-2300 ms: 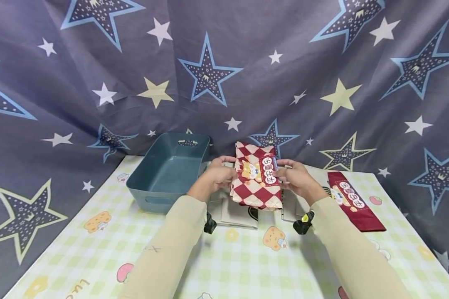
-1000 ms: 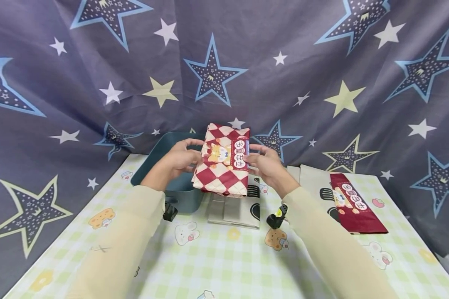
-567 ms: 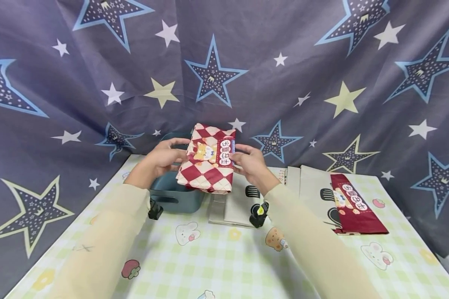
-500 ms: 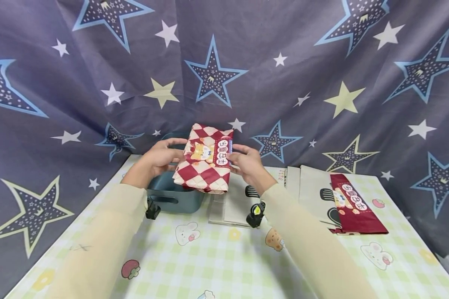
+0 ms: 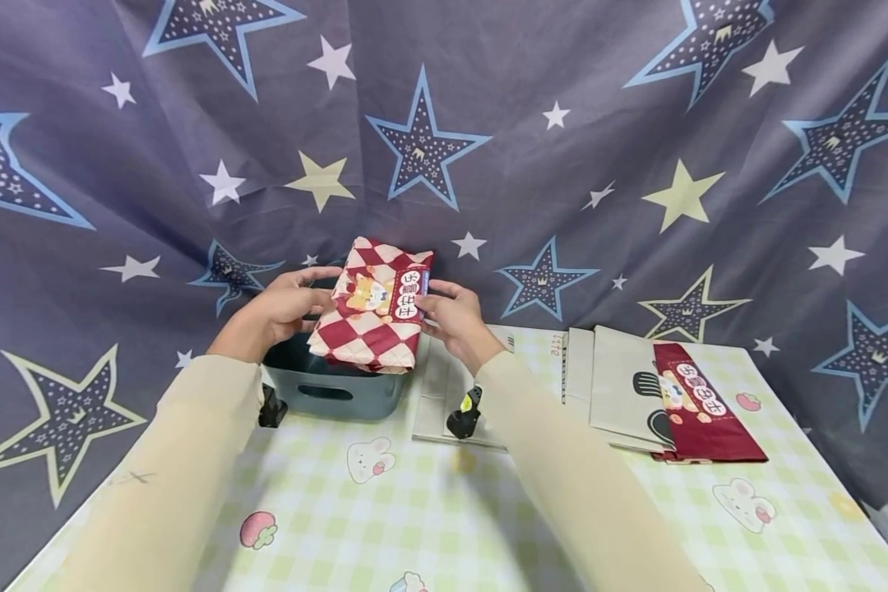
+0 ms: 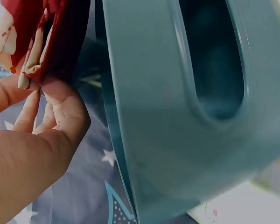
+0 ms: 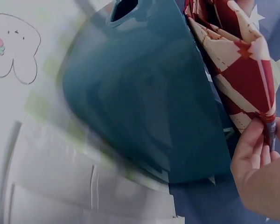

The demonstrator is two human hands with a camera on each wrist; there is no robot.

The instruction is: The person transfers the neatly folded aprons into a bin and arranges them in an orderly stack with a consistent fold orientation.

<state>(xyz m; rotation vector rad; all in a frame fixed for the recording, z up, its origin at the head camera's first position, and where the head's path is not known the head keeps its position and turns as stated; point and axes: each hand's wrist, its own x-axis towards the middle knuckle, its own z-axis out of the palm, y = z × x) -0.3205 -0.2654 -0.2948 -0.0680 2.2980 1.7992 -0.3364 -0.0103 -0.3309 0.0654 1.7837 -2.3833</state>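
Observation:
A folded red-and-cream diamond-patterned cloth with a cartoon dog and a lettered label is held up between both hands, over the blue-green plastic bin. My left hand pinches its left edge, the thumb and fingers meeting on the folded layers in the left wrist view. On the opposite edge, my right hand grips the labelled side, and the right wrist view has the thumb and fingers closed on a corner. Cloth and hands cover much of the bin's opening.
Folded beige cloth lies right of the bin, partly behind the right wrist. Farther right is another beige folded cloth with utensil prints and a dark red labelled band. A star-patterned curtain hangs behind the checked table.
Both hands have carried the patterned cloth leftward, from above the beige cloth at the middle to over the bin. Both hands keep their hold on it.

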